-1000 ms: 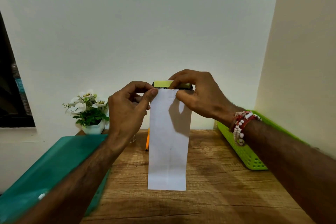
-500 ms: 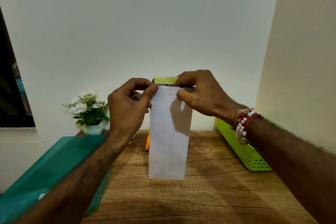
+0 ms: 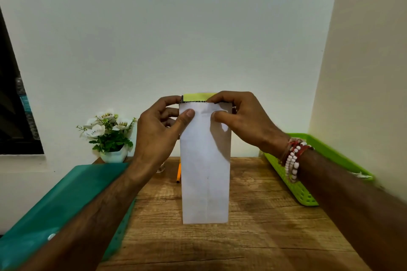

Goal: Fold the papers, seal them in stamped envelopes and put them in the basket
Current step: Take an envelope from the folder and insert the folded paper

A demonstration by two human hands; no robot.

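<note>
A long white envelope (image 3: pixel 204 178) hangs upright in the air over the wooden table (image 3: pixel 253 226). My left hand (image 3: pixel 158 134) pinches its top left corner, thumb on the front. My right hand (image 3: pixel 240 121) pinches the top right, thumb pressed on the front too. A yellow-green strip with a dark printed edge (image 3: pixel 197 97) shows just above the envelope's top, between my fingers. The green plastic basket (image 3: pixel 295 187) stands at the table's right side against the wall, partly hidden by my right forearm.
A teal tray (image 3: pixel 57 204) lies along the table's left edge. A white pot of artificial flowers (image 3: pixel 110 136) stands at the back left. An orange pencil (image 3: pixel 178 172) lies behind the envelope. Walls close off the back and right.
The envelope has risen a little, and its lower edge is higher above the table. Both thumbs have slid inward along the top of the envelope's front.
</note>
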